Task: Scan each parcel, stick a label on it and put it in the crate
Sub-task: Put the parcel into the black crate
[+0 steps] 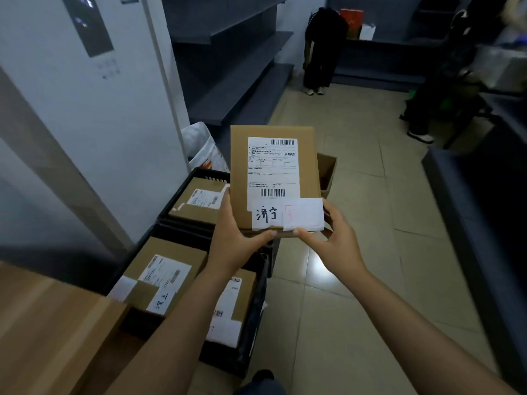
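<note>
Task stage: I judge the labelling step to be in hand. No scanner is in view, so I cannot confirm the scan.
Done so far: three brown cardboard boxes with labels already lie in crates, one point(196, 201) in the far black plastic crate point(199, 173) and two point(162, 275) point(231, 306) in the near black plastic crate point(258, 306).
Held item: a flat brown cardboard parcel point(239, 166) carries a printed white shipping label point(272, 166), a white handwritten label point(266, 215) and a white sticker with a faint red mark point(305, 213).
Remaining: I judge that the sticker needs pressing flat, after which the parcel goes into a crate. I cannot see any further parcels waiting.
Parcel position: held in the air, face up, above the beige tiled floor point(356, 195), just right of the crates and beyond the wooden tabletop point(42, 323).
Left hand point(233, 238): grasping the parcel's near left corner, thumb along the near edge.
Right hand point(336, 240): grasping the near right corner, thumb at the sticker's lower edge.
Hands relative to the parcel: both sit at its near edge, and the far end is unsupported.
</note>
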